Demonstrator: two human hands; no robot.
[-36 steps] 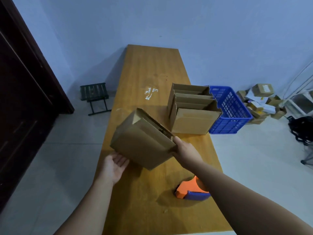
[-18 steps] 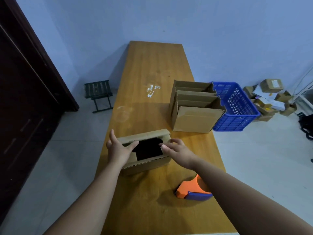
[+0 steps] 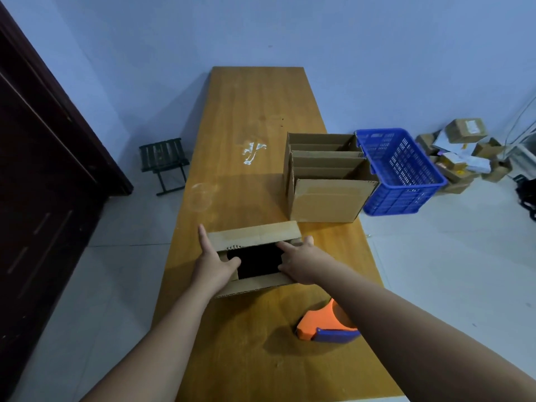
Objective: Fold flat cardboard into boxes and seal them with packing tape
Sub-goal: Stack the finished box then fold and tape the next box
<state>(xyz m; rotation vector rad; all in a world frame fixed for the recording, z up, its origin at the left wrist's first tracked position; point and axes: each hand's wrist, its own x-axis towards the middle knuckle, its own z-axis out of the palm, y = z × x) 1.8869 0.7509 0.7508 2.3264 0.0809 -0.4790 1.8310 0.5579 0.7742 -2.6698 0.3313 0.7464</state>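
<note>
Two hands, left hand [image 3: 213, 264] and right hand [image 3: 301, 261], flat on cardboard box [image 3: 255, 236] flaps

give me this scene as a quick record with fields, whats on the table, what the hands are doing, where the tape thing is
surface: long wooden table
box in work: cardboard box near the person, top not yet closed, dark inside showing
left hand: left hand pressing down the box's left end flap
right hand: right hand pressing down the right end flap
finished stack: open boxes standing together at the table's right edge
tape dispenser: orange and blue tape dispenser lying on the table, untouched, partly hidden by the right forearm
off the table: blue basket on the right, small stool on the left
</note>
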